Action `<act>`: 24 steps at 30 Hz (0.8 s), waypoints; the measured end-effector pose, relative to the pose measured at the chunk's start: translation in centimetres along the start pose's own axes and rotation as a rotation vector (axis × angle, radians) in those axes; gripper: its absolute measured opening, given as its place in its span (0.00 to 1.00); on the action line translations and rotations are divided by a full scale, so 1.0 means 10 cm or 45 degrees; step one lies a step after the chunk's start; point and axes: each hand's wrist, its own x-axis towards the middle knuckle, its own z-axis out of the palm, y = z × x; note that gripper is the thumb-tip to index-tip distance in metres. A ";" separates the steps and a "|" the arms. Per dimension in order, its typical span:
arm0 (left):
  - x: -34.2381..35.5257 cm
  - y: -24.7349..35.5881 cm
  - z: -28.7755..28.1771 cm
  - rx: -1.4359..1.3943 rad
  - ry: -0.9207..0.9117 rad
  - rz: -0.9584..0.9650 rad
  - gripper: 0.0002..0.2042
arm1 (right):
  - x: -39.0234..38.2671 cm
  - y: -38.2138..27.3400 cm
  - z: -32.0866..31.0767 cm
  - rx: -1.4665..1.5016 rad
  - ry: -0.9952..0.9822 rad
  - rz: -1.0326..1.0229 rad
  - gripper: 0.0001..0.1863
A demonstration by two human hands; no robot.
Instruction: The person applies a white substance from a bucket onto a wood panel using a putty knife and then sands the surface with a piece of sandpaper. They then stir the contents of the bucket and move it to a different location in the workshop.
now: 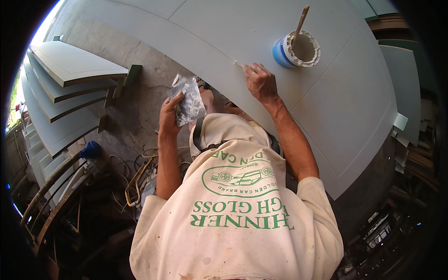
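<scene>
In my left hand (170,114) is a thin, shiny flat plate (191,103) smeared with white paste, pinched between thumb and fingers and held off the edge of a large pale grey panel (224,23). My right hand (260,83) is closed, with its fingertips low over the panel at a thin scored line. A small pale bit shows at those fingertips; what the hand grips there is too small to make out. Right of it, a blue and white tub (283,52) with a paste-crusted rim stands on the panel. A wooden-handled tool (301,22) leans in the tub.
Several pale panels (77,63) are stacked on supports at the left, above a concrete floor (144,58). Hoses (135,182) lie coiled below them. A blue cloth-like bundle (91,149) sits by a curved bar. More boards (403,88) stand at the right.
</scene>
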 end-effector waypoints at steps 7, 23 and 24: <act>0.00 0.08 0.06 0.072 -0.082 -0.007 0.11 | -0.37 -0.08 -0.28 -0.048 -0.103 0.055 0.12; -0.08 0.23 0.25 0.116 -0.172 -0.095 0.10 | -1.65 -0.06 -1.35 -0.077 -0.162 0.252 0.13; -0.09 0.24 0.26 0.119 -0.171 -0.097 0.10 | -1.79 -0.03 -1.40 -0.088 -0.177 0.286 0.13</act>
